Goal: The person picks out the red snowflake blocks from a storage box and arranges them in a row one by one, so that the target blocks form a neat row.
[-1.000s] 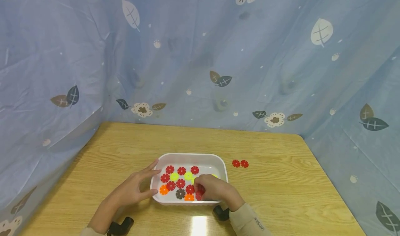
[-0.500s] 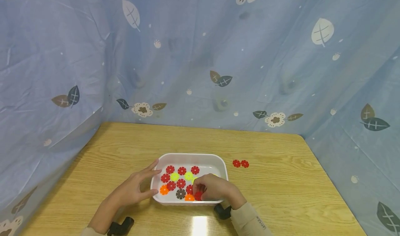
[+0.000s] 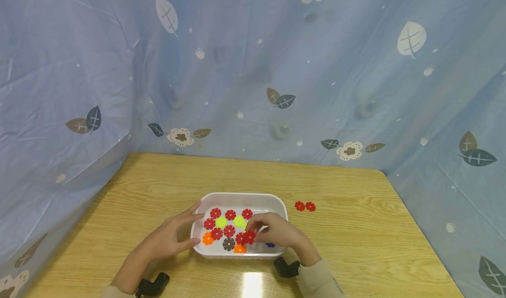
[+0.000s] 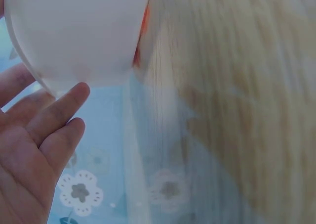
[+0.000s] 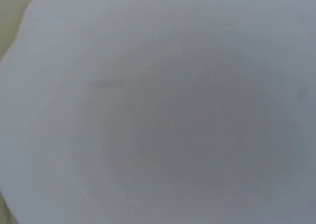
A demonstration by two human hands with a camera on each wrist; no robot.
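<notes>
A white plastic tray (image 3: 199,253) stands on the table, holding several notched discs. Most are red, like the red disc (image 3: 229,231) near its middle, with yellow, orange, one dark brown and one blue disc (image 3: 270,245) among them. My left hand (image 3: 168,236) rests against the tray's left end, fingers spread and fairly straight; the left wrist view shows its fingers (image 4: 54,115) touching the outer wall. Over the tray's right half, my right hand (image 3: 274,231) pinches a red snowflake disc (image 3: 250,237) between thumb and fingers. A blurred white surface fills the right wrist view.
Two red discs (image 3: 305,206) lie side by side on the wooden table (image 3: 348,241), beyond the tray's right end. A blue patterned curtain (image 3: 237,70) hangs along the back and both sides. Black wrist mounts (image 3: 153,285) sit below the hands.
My right hand has lifted the red disc from the tray's near side and moved slightly away from me. The blue disc has come into view beneath it. The left hand stays put.
</notes>
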